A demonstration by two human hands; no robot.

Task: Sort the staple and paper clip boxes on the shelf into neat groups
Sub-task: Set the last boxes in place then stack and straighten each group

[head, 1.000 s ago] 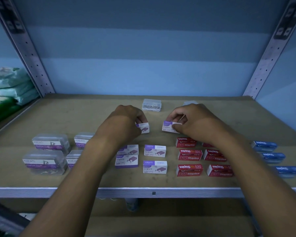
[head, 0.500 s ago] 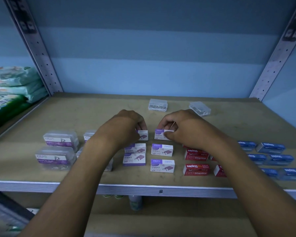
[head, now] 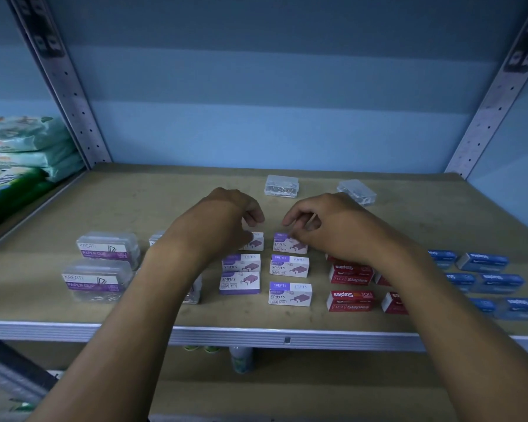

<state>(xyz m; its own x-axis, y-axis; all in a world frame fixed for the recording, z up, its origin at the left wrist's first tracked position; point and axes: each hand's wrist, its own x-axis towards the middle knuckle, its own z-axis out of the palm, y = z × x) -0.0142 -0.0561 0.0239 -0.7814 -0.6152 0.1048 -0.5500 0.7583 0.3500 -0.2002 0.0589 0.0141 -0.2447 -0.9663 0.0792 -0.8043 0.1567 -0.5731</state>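
Purple-and-white staple boxes stand in two columns at the shelf's middle. My left hand [head: 226,220] hovers over the back left box [head: 255,242] and my right hand [head: 326,223] over the back right box [head: 290,244]. Both hands have their fingers loosened and apart, just above or barely touching those boxes. Red staple boxes [head: 350,274] sit to the right, partly hidden by my right forearm. Blue staple boxes [head: 483,261] lie further right. Clear paper clip boxes [head: 109,249] with purple labels stand at the left.
Two unlabelled clear boxes of clips [head: 281,186] [head: 356,191] lie near the back of the wooden shelf [head: 287,339]. Perforated metal uprights [head: 61,80] [head: 494,95] frame it. Green-white plastic packs [head: 19,147] are stacked on the neighbouring shelf at the left. Items stand on the shelf below.
Both hands brought their purple boxes toward the front, set them at the back of the two purple columns, and loosened their fingers. The view shifted right.
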